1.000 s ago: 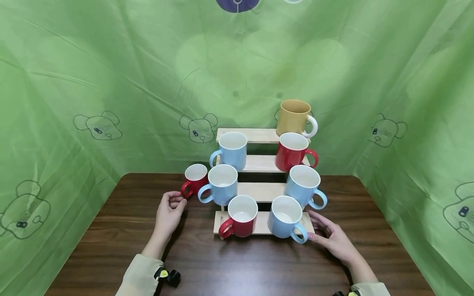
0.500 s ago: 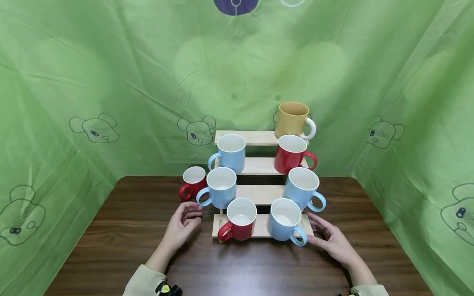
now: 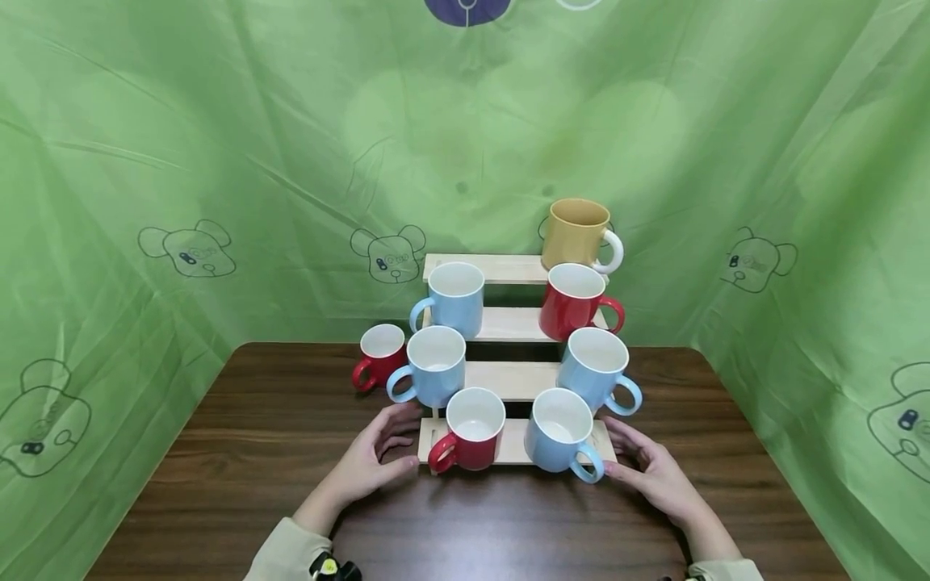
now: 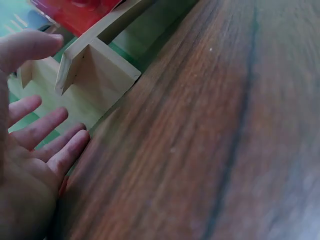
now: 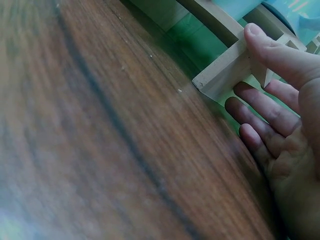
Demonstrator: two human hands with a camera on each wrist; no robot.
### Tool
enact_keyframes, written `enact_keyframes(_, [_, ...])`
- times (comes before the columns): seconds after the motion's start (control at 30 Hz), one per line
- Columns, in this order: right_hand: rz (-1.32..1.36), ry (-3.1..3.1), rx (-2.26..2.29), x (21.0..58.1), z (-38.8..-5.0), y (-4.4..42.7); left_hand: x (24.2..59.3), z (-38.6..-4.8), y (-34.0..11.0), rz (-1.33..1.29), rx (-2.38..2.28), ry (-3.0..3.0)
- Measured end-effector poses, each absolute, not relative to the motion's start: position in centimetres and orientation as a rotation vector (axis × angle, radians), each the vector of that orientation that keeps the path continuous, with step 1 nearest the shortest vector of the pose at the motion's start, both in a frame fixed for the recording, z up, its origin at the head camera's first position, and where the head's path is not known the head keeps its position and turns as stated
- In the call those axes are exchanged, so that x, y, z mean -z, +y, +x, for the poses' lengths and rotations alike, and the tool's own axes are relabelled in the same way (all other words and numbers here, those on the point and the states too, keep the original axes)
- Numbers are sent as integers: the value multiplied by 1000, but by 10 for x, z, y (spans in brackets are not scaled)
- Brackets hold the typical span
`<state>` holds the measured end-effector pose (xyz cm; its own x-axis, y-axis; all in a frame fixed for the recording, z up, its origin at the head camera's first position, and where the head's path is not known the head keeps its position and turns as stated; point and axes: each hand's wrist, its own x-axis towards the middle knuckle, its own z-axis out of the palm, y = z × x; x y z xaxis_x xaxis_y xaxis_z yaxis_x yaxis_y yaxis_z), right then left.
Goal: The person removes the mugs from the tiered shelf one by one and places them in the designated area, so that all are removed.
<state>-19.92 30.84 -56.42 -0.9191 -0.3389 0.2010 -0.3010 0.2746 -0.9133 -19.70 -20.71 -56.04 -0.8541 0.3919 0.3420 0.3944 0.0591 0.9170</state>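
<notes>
Beside the rack [image 3: 512,379], left hand [image 3: 365,463], right hand [image 3: 659,474]

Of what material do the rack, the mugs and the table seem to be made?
Rack: likely bare wood, pale, matte and square-edged.
Mugs: probably glazed ceramic, smooth with glossy highlights.
Table: wood or wood-look laminate, dark streaked grain, soft sheen; I cannot tell which.

Four-tier wooden rack [image 3: 512,379] is standing on table [image 3: 508,532]. Top: yellow mug [image 3: 570,240]. Second: upper blue mug [image 3: 461,311], upper red mug [image 3: 567,312]. Third: two blue mugs [image 3: 439,381]. Bottom: lower red mug [image 3: 479,448], lower blue mug [image 3: 550,444]. Separate red mug [image 3: 385,365] is standing left of rack. Left hand [image 3: 370,461] and right hand [image 3: 657,478] are flanking rack's bottom.
</notes>
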Motion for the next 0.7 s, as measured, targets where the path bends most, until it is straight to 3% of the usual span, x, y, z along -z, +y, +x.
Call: enact_keyframes(0.7, [-646,2468,1799,560,-198,304,562,-200,-205,-916,1941,-2385])
